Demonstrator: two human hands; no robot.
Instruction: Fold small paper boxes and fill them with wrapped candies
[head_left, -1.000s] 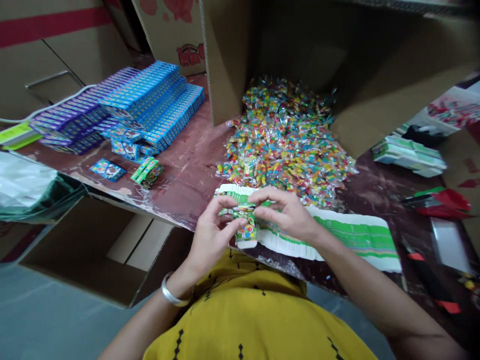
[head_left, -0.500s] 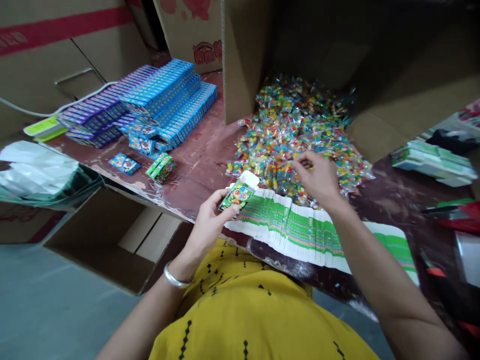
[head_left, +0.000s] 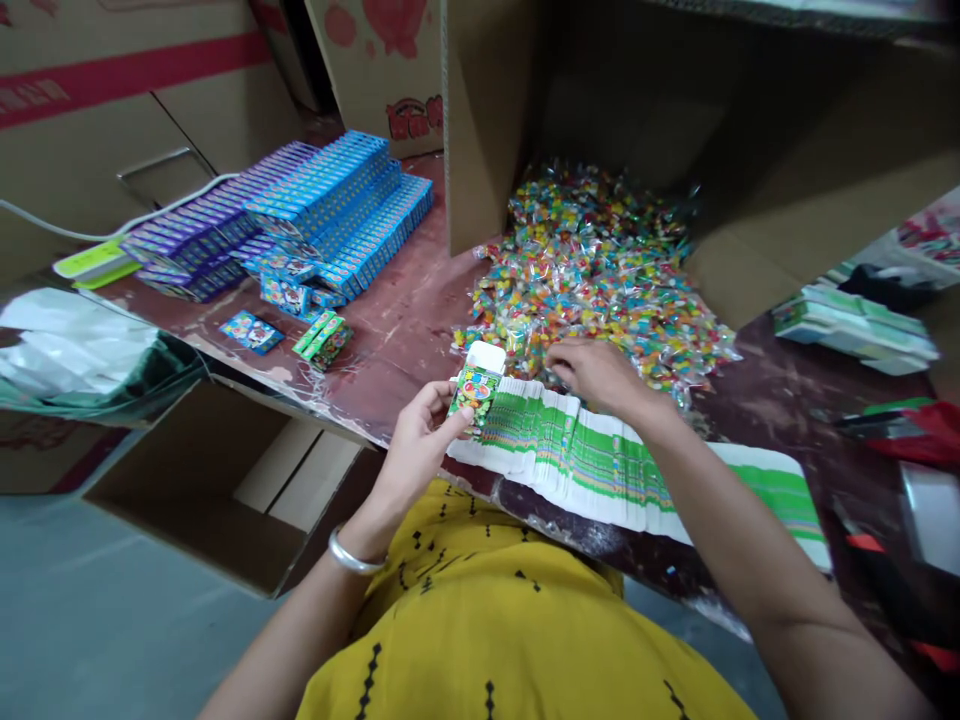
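Note:
My left hand (head_left: 427,425) grips a small green candy box (head_left: 475,392) with a colourful print. The box's white top flap stands up. Just right of it, my right hand (head_left: 596,372) is closed, its fingers curled at the near edge of a heap of clear candy packets (head_left: 592,270). What those fingers hold, if anything, is hidden. Below both hands lies a long row of flat green-and-white cartons (head_left: 585,455), overlapping along the table's front edge. My right forearm crosses over this row.
A big cardboard box (head_left: 484,130) stands open behind the packets. Blue boxes (head_left: 337,200) and purple boxes (head_left: 214,215) are stacked at the left, with two green boxes (head_left: 322,338) nearer. An open carton (head_left: 180,480) sits below the table's left edge. More green-and-white cartons (head_left: 855,325) lie right.
My right hand has moved left and slightly down from the packets toward the candy box. The box in my left hand has turned more upright.

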